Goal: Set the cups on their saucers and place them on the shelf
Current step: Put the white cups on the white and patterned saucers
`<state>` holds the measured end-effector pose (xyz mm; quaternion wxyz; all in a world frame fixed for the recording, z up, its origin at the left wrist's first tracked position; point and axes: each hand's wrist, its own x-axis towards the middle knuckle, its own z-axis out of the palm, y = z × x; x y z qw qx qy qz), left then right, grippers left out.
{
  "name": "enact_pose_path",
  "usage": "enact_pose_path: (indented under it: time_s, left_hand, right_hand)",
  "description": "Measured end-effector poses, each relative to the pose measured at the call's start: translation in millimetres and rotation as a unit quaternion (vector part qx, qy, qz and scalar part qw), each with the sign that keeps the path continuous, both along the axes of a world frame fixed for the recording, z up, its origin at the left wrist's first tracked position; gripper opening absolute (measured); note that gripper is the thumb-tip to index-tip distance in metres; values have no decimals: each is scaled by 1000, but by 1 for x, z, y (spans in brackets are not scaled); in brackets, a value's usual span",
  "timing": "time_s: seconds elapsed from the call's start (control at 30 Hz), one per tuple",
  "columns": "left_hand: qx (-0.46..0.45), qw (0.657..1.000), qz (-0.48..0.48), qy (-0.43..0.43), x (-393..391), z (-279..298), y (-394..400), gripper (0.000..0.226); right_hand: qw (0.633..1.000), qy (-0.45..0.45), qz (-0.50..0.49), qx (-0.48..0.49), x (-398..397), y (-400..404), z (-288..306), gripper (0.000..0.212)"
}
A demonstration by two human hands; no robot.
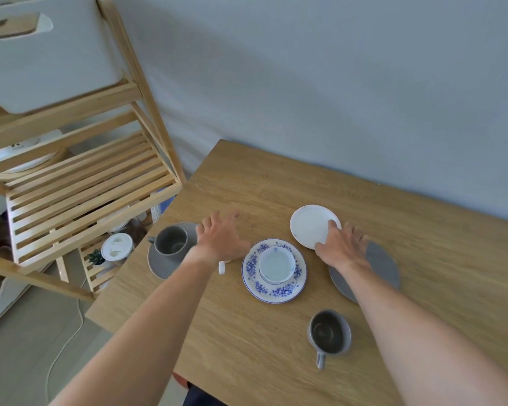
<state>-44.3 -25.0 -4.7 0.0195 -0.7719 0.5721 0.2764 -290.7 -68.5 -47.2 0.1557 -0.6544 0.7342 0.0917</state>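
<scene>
On the wooden table (276, 183), a grey cup (170, 240) sits on a grey saucer (156, 263) at the left. A white cup (277, 263) stands on the blue-flowered saucer (252, 281) in the middle. A second grey cup (329, 332) stands alone near the front. My right hand (342, 247) pinches the near rim of the white saucer (308, 224) and covers part of another grey saucer (384, 271). My left hand (220, 238) hovers palm down with fingers spread. A small white handle (222, 268) shows under its wrist, and the rest of that piece is hidden.
A slatted wooden shelf (85, 183) stands left of the table, with a white bin (41, 63) on its top tier and white dishes on lower tiers. A grey wall runs behind the table. A white cable lies on the floor at the left.
</scene>
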Motion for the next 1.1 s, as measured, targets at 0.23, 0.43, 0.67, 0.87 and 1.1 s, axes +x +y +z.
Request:
enact_pose_path:
  time_s: [0.23,0.43,0.67,0.87,1.1]
  left_hand:
    - [85,988,-94,-92,7,-11,-14,98]
    - [-4,998,-6,-61,5,-16,-33,77]
    - [-175,983,-18,42,-9,-10,-69,91]
    - [-168,982,-39,73,-22,-9,-91,87]
    - [-136,988,-30,67,-13,-15,-89,88]
  right_hand:
    - [999,-43,-13,19,10,-21,-12,78]
    - [984,-162,-74,5,37,-35,-12,84]
    - [966,-253,-42,0,74,-52,-19,43]
    - [950,-311,-20,11,96,-56,-38,30]
    - [937,-347,-40,8,104,-50,-25,36]
